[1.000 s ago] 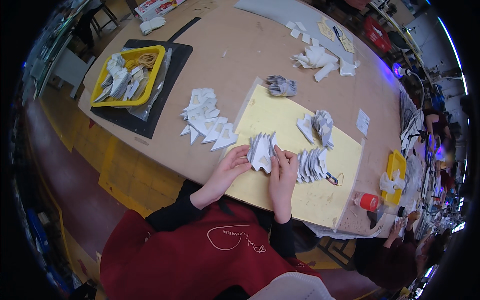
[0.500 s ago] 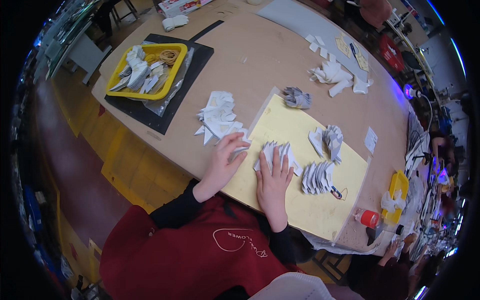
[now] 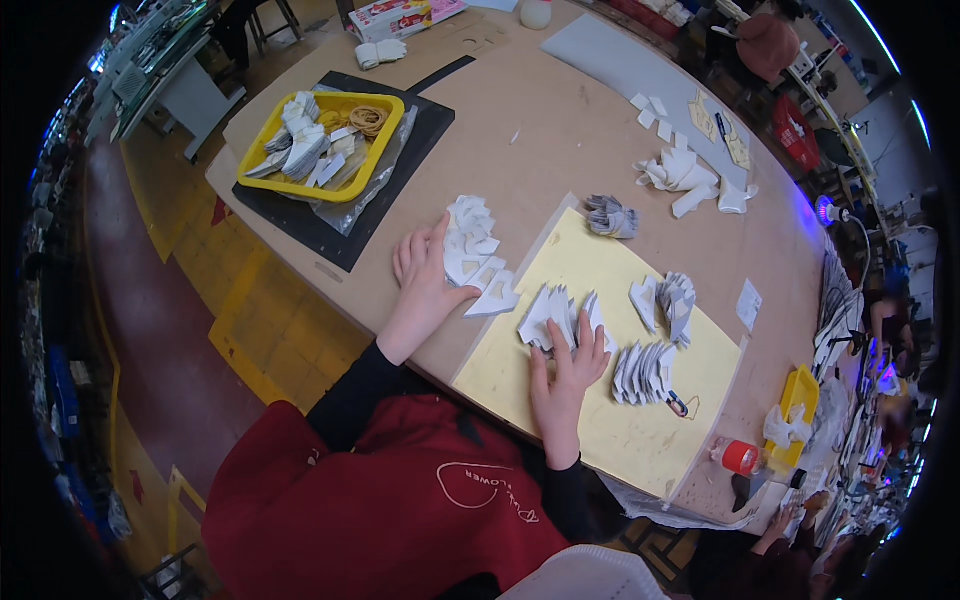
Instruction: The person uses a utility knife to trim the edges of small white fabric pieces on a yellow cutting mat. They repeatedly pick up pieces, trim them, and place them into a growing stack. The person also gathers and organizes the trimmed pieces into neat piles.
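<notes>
My left hand (image 3: 428, 290) is open at the left side of a fanned pile of flat white cut pieces (image 3: 470, 228), its thumb stretched toward the nearest pieces. The fingers appear to touch the pile's edge. My right hand (image 3: 566, 392) lies spread over the near side of a row of standing white pieces (image 3: 549, 310) on the yellow sheet (image 3: 520, 373). Its fingertips rest at those pieces, partly covering them. Right of that hand stand another row of pieces (image 3: 643, 372) and, farther back, a tied-looking bundle (image 3: 677, 308). A grey bundle (image 3: 611, 217) sits at the sheet's far edge.
A yellow tray (image 3: 393, 150) with white pieces and rubber bands sits on a black mat (image 3: 340, 245) at the far left. Loose white scraps (image 3: 678, 172) lie at the far right. A red-capped container (image 3: 740, 457) and another yellow tray (image 3: 803, 390) stand at right.
My left hand has moved left and away from me, from the pile's near end to its left side. My right hand has shifted slightly right and nearer, uncovering more of the standing row.
</notes>
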A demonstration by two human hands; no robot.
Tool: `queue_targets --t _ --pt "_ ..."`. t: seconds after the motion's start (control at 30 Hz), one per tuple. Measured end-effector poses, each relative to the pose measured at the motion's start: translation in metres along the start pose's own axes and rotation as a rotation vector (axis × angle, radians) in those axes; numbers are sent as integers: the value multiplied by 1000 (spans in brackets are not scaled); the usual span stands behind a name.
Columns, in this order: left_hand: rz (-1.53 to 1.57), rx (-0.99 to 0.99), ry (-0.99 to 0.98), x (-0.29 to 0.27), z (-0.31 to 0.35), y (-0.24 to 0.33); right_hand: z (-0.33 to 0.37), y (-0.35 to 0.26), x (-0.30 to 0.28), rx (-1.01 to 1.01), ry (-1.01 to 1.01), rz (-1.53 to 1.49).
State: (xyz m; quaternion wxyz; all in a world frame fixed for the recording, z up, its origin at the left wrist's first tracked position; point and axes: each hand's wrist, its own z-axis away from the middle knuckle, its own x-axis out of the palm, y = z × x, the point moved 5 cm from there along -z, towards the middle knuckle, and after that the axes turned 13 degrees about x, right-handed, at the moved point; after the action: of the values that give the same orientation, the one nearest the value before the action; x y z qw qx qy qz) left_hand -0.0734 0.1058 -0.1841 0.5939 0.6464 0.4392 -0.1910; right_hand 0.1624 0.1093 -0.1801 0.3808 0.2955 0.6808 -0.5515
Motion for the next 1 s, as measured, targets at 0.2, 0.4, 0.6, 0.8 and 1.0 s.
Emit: queue_targets --t 0.2,0.4,0.6,0.8,1.0 --pt "317 -22 104 3 1 -5 9 2 -9 -49 98 -222" --pt "347 -87 175 -4 -3 -24 11 -3 -10 -118 118 -253" --pt "378 -151 239 -26 -6 -44 16 -8 -17 -200 154 -353" --pt "189 157 210 -22 -5 -36 22 -42 3 -293 -67 -544" --pt "247 59 263 -40 -2 -51 15 -80 18 -325 -231 -566"
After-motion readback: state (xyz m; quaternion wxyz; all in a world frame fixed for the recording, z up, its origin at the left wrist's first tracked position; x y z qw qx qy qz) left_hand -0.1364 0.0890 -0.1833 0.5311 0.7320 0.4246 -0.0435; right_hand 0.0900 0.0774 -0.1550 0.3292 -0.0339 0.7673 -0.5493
